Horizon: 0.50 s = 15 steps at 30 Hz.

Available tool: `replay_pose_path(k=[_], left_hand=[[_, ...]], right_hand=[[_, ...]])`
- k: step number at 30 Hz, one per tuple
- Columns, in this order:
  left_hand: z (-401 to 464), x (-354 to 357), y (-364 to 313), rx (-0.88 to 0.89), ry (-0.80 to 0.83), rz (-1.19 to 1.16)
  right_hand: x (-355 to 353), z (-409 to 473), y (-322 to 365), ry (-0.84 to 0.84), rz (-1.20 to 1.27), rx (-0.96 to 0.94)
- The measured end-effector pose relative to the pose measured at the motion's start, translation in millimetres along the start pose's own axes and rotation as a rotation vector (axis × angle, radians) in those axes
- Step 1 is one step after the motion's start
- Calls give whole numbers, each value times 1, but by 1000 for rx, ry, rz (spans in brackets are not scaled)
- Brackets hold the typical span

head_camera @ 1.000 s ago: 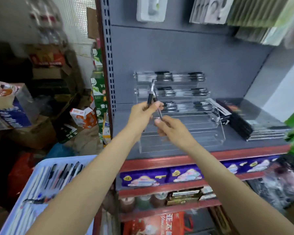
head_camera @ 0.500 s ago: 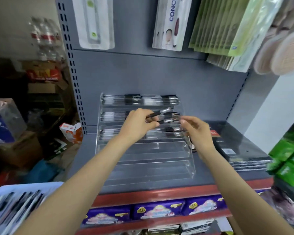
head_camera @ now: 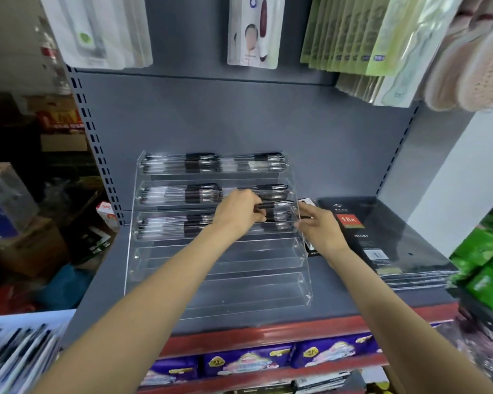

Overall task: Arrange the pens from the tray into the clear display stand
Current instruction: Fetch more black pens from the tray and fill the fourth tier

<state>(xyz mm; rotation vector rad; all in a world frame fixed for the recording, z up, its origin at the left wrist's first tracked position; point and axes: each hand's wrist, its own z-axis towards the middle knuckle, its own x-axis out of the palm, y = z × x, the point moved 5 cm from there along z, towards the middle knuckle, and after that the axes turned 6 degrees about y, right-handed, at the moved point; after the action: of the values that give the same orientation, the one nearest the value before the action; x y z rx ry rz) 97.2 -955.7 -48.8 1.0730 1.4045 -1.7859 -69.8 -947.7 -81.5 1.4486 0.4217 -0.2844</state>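
Many pens [head_camera: 15,354] lie in our tray [head_camera: 26,315] at the lower left of the frame, blurred but clearly numerous, so a good share of the work is left, as we judge it. Above the tray, towards the middle of the frame, the clear display stand [head_camera: 211,291] sits on the grey shelf [head_camera: 103,285], and its two nearest tiers, low in the stand, hold nothing that we can see. We count five tiers in all.

Further up the frame, our left hand [head_camera: 236,213] has its fingers curled round a dark pen [head_camera: 273,205], holding it level over the right half of the third tier, just above the pens already lying there. Our right hand [head_camera: 318,227] rests at the stand's right side wall with its fingers loosely spread; we cannot tell whether the fingertips pinch the wall or only touch it, and it holds no pen.

The third tier already carries a full-looking bundle on its left half and a smaller one on the right, where we are adding this pen. Beyond it, higher in the frame, the fourth and top tiers each carry two bundles side by side and look filled.

By our reckoning we are a little past halfway: two tiers done, one nearly done, two untouched. To the right of the stand a stack of black diaries [head_camera: 387,240] lies on the same shelf.
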Motion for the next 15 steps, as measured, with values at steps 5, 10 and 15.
replay_pose_path(k=[5, 10, 15], left_hand=[[1, 2, 2, 8, 3, -8], [-7, -4, 17, 44, 21, 52], [-21, -9, 22, 134, 11, 35]], right_hand=[[-1, 3, -6, 15, 23, -9], [-2, 4, -9, 29, 31, 21], [-1, 3, -9, 11, 27, 31]])
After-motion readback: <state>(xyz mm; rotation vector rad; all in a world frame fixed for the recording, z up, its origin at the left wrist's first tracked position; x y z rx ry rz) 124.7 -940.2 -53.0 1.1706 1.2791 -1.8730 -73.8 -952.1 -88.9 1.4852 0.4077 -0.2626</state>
